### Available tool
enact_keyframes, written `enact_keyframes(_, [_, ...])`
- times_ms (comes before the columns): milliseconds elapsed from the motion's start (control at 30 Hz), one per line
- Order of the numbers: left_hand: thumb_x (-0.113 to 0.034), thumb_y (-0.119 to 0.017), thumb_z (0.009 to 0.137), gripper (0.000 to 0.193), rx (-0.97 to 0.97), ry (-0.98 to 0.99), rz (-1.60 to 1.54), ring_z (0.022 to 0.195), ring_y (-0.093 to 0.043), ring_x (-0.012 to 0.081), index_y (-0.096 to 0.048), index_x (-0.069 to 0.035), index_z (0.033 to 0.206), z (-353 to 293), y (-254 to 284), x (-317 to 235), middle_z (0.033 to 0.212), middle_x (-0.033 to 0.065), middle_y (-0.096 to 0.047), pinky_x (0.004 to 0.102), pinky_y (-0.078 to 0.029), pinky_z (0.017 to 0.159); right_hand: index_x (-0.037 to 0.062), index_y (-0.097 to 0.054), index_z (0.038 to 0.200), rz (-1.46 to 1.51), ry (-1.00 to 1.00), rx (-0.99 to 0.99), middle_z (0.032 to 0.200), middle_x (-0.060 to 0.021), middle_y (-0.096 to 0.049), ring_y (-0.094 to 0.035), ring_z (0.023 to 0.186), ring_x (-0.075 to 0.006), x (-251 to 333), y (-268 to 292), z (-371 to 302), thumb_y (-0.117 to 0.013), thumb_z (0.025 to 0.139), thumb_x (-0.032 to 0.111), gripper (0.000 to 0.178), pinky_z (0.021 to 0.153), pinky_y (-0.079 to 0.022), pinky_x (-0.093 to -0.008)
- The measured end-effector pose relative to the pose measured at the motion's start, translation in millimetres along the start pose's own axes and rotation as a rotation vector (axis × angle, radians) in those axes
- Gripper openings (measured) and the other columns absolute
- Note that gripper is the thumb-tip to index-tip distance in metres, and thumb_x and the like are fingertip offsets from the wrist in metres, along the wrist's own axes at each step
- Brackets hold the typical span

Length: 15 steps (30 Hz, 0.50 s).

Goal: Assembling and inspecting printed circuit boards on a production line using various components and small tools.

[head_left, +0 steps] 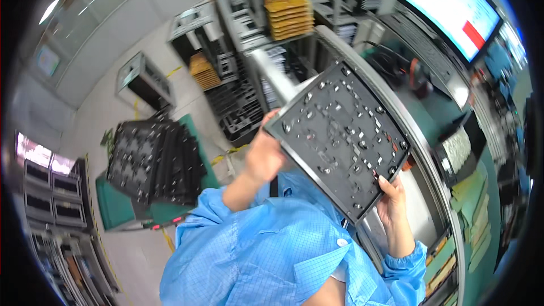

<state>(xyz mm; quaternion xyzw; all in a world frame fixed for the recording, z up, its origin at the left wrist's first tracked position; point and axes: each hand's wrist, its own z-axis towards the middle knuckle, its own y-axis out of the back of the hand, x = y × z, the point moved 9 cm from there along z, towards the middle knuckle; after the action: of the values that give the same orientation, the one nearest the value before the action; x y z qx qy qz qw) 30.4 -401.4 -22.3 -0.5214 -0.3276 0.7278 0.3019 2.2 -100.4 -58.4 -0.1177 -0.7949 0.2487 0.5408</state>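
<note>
A black rectangular fixture plate (334, 122), framed by a thin rim and studded with small metal clamps and raised blocks, is held tilted in front of my body. At its left corner is my left hand (265, 156), somewhat blurred, with its fingers closed on the edge and partly hidden behind it. My right hand (391, 204) grips the lower right edge, thumb on the top face and fingers underneath. Blue checked sleeves cover both forearms. To the left, several similar black plates (136, 158) lean together on a green-topped cart (116, 207).
Racks behind hold stacked yellow-orange trays (286, 11) and dark frames (235, 102). A metal rail (416, 136) curves close by the plate's right side. Beyond it are a monitor (450, 8), a keyboard (416, 37) and a green work surface (481, 215). A metal box (144, 82) stands on the floor.
</note>
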Motion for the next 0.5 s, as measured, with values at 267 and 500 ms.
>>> enact_keyframes(267, [-0.06, -0.047, 0.095, 0.062, -0.014, 0.735, 0.441, 0.08, -0.062, 0.0141, -0.06, -0.001, 0.112, 82, 55, 113, 0.101, 0.0095, -0.068, 0.026, -0.05, 0.073, 0.0039, -0.041, 0.141, -0.064, 0.04, -0.272, 0.119, -0.0113, -0.062, -0.062, 0.105, -0.0224, 6, 87, -12, -0.066, 0.085, -0.002, 0.061, 0.097, -0.051, -0.0372])
enact_keyframes(500, [-0.058, -0.052, 0.093, 0.061, 0.05, 0.937, 0.571, 0.086, -0.063, 0.0165, -0.058, 0.0, 0.111, 125, 49, 173, 0.1, 0.0119, -0.068, 0.0274, -0.051, 0.077, 0.0019, -0.046, 0.132, 0.033, 0.043, -0.395, 0.116, -0.0121, -0.064, -0.063, 0.103, -0.022, -2, 129, 16, -0.062, 0.087, -0.004, 0.048, 0.094, -0.053, -0.0361])
